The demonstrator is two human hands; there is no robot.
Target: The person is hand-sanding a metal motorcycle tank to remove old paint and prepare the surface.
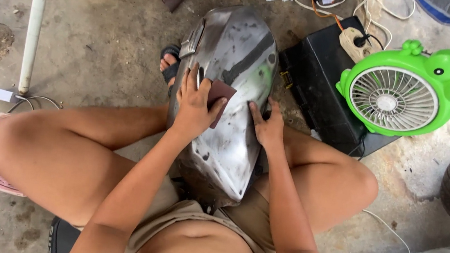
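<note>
Two hands (pixel 226 115), rough brown sandpaper (pixel 220 99), curved bare-metal tank (pixel 236 87)

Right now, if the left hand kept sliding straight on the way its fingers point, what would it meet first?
More of the bare metal tank: the left hand, pressing brown sandpaper, points up its surface. Past the far end lies concrete floor, though depth is unclear.

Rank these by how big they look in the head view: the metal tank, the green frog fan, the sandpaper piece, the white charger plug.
1. metal tank, though nearest the camera
2. green frog fan
3. sandpaper piece, under the left hand
4. white charger plug
</note>
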